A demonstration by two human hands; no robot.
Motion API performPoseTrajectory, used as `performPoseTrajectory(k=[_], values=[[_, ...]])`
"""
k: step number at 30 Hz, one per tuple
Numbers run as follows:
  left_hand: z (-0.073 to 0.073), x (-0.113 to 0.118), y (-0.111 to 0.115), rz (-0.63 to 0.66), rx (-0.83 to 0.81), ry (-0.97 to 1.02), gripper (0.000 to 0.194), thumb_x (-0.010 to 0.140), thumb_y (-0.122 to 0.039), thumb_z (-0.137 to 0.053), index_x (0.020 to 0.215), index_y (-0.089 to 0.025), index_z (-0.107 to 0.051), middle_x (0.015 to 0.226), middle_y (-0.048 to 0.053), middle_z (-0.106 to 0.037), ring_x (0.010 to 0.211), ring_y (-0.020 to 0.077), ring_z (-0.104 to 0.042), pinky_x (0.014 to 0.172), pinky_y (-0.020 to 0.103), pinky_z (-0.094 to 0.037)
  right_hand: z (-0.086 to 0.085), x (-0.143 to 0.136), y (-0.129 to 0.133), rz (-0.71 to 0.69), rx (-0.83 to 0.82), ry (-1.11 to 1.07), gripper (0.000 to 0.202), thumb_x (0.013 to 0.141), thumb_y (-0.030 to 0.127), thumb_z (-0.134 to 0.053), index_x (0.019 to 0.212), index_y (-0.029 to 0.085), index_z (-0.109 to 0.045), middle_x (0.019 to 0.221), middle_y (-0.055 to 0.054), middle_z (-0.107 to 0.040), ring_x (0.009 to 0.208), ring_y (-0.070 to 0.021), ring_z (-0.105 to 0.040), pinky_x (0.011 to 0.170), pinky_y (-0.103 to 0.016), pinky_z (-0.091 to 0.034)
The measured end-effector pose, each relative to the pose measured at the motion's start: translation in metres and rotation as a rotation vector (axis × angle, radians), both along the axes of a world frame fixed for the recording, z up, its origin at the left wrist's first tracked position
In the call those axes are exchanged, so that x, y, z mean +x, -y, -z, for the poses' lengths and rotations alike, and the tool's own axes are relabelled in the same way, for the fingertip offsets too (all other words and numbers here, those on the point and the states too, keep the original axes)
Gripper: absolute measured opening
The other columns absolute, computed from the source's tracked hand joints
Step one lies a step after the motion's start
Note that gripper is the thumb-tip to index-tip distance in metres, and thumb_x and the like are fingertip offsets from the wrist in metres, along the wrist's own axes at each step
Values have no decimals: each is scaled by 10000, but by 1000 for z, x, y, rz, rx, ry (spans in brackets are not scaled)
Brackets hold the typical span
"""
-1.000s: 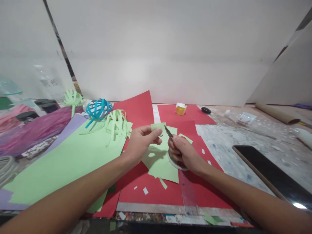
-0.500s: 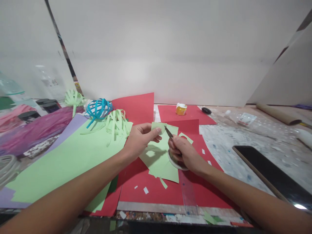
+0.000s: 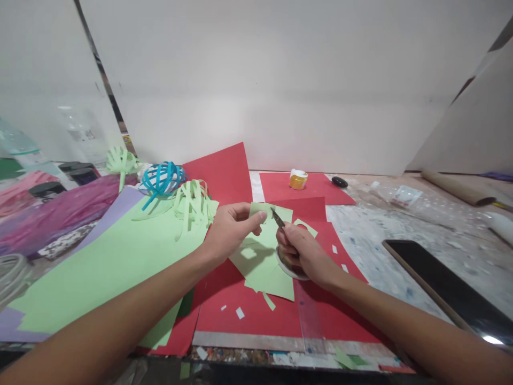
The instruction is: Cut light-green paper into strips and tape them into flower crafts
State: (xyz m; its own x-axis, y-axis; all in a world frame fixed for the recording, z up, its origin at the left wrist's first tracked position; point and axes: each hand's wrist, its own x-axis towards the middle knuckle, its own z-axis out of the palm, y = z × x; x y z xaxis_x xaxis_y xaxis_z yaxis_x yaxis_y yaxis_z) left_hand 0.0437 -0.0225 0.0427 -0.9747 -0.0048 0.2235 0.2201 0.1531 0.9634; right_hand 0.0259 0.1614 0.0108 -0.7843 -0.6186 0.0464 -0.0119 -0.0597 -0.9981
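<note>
My left hand (image 3: 232, 227) pinches a small light green paper piece (image 3: 260, 207) between thumb and fingers. My right hand (image 3: 306, 248) is closed around dark scissors (image 3: 278, 219), whose tips touch or nearly touch the right edge of that piece; the handles are hidden in the fist. Below both hands, light green paper sheets (image 3: 272, 275) lie on red paper (image 3: 272, 318). A pale ring, perhaps a tape roll (image 3: 295, 275), shows partly under my right hand. Beside it lies a green offcut with a rounded hole (image 3: 310, 227).
On the left are large green sheets (image 3: 108, 267), a blue paper-strip ball (image 3: 162, 179) and green strip shapes (image 3: 192, 206). A yellow jar (image 3: 298, 180) stands behind the hands, with a black lid (image 3: 339, 182) nearby. To the right are a phone (image 3: 441, 283) and a plastic bottle (image 3: 404, 197).
The upright red sheet behind my left hand has tilted, its top corner shifting left and up. Both hands have barely moved; the green piece has turned slightly.
</note>
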Motion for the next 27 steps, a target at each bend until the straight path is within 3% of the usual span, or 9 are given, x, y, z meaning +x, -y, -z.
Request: performPoseTrajectory(k=[13, 18, 27], values=[[-2, -1, 4, 6, -22, 20, 239, 794, -376, -661, 659, -179, -649, 576, 3, -559, 558, 117, -501, 553, 252, -399, -1, -1, 0, 2, 29, -24, 461, 941, 575, -372, 662, 212, -314, 577, 76, -204, 455, -77, -166, 406, -230, -145], [0, -2, 4, 29, 81, 23, 261, 813, -406, -645, 681, -181, -627, 591, -7, -544, 568, 118, -531, 584, 257, -447, -1, 0, 1, -6, 19, -46, 455, 949, 559, -362, 657, 214, -309, 568, 77, -206, 450, -78, -170, 405, -231, -138], [3, -1, 1, 98, 81, 25, 249, 808, -391, -664, 780, -144, -675, 732, 40, -637, 664, 142, -605, 588, 249, -499, 1, -1, 0, -5, 15, -9, 454, 941, 576, -359, 673, 211, -325, 576, 79, -212, 441, -69, -182, 404, -224, -143]])
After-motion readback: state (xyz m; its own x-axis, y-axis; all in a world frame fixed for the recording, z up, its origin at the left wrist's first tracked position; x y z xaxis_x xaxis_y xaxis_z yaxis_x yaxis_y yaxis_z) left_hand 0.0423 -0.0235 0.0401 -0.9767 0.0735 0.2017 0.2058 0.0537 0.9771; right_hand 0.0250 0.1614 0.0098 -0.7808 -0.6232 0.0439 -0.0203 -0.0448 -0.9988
